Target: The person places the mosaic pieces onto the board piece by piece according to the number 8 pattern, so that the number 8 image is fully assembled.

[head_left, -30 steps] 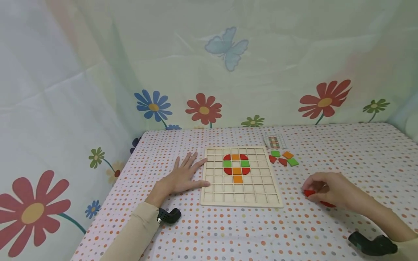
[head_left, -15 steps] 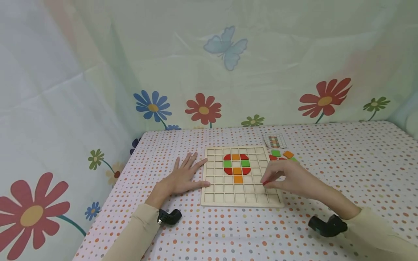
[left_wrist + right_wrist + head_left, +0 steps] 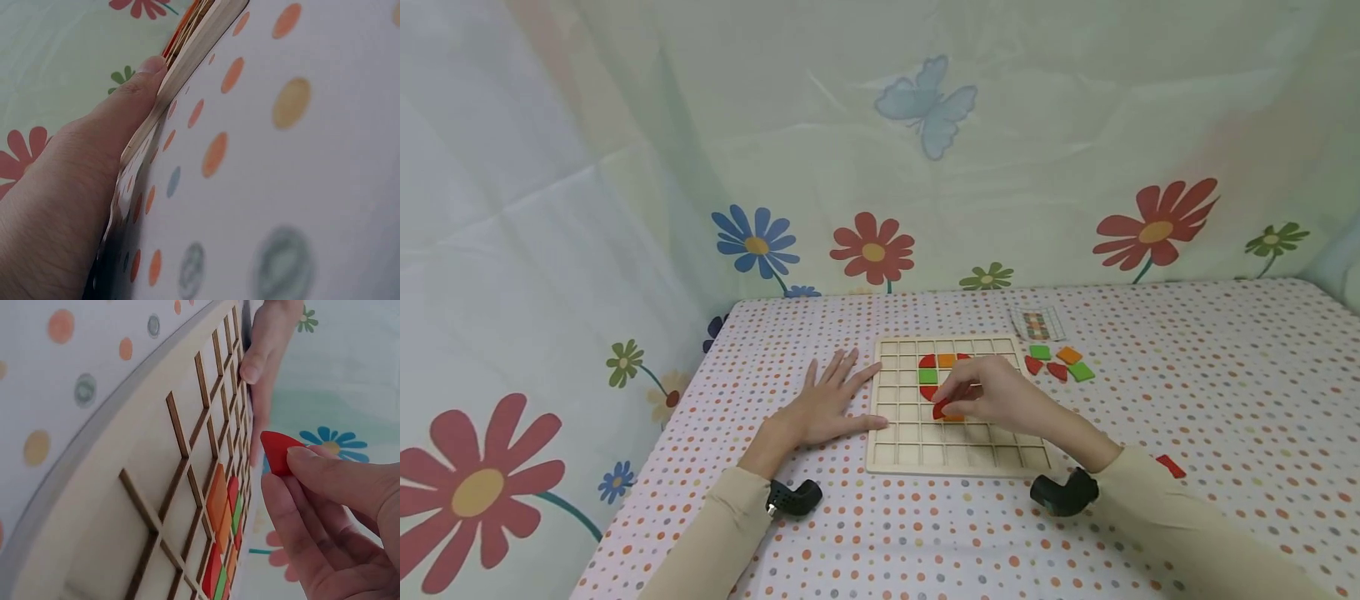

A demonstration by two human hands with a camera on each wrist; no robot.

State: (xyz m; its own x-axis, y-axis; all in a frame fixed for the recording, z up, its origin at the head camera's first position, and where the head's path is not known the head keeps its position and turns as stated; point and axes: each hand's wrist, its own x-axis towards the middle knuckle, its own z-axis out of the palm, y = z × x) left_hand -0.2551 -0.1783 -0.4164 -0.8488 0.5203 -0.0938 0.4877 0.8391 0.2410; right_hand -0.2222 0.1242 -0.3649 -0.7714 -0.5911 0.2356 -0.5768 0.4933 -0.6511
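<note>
My right hand [image 3: 996, 396] is over the middle of a wooden grid board [image 3: 895, 457], pinching a red quarter-round tile [image 3: 278, 452] between thumb and fingertips. Below it, red, orange and green tiles sit in the board's squares, among them a green tile [image 3: 928, 376] and an orange tile [image 3: 947, 361]; my hand hides part of this pattern in the head view. My left hand [image 3: 823, 408] lies flat with fingers spread at the board's left side, thumb and index fingertip at its edge. In the left wrist view the thumb [image 3: 134, 94] rests on the wooden rim.
Right of the board lie several loose tiles, such as a green square [image 3: 1081, 372] and an orange square [image 3: 1070, 356]. Behind them is a small pattern card [image 3: 1037, 323]. Another red tile [image 3: 1171, 466] lies by my right sleeve on the dotted tablecloth [image 3: 925, 533].
My right hand has picked up a red tile from the right side of the table and carried it left over the board. The left hand has stayed in place.
</note>
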